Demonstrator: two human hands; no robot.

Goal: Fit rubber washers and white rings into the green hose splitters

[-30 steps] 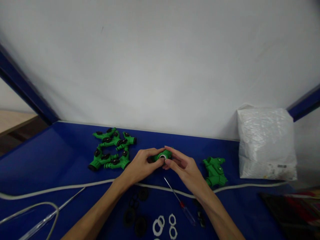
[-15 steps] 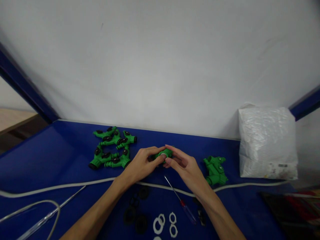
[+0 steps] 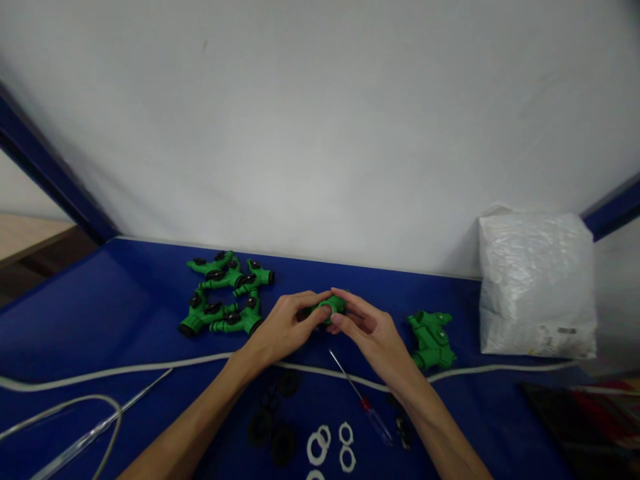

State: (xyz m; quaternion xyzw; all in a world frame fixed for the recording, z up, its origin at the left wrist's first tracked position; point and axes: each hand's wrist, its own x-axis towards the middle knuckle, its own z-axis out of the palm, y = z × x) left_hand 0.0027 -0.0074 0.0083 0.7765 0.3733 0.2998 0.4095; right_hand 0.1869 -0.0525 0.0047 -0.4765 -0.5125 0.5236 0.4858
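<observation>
Between both hands, above the middle of the blue table, is a green plastic hose splitter (image 3: 336, 304) with its round mouth turned toward me. My left hand (image 3: 290, 325) grips it from the left, with the thumb at the mouth. From the right, my right hand (image 3: 369, 323) closes round it, fingertips over the top and thumb at the lower rim. Fingers cover much of the splitter. Below the hands lie white rings (image 3: 316, 449) and black rings (image 3: 283, 445). A screwdriver (image 3: 376, 423) with a clear, red-collared handle points up toward the hands.
Several green splitters with black knobs (image 3: 227, 275) lie at the left. Green splitter bodies without knobs (image 3: 431, 340) are grouped at the right, beside a white plastic package (image 3: 537, 287). A white cable (image 3: 165, 367) crosses the table. A wall (image 3: 300, 133) stands behind.
The left thumb sits slightly further into the splitter's mouth, and the pale ring seen there before shows less. Otherwise the hands have barely moved.
</observation>
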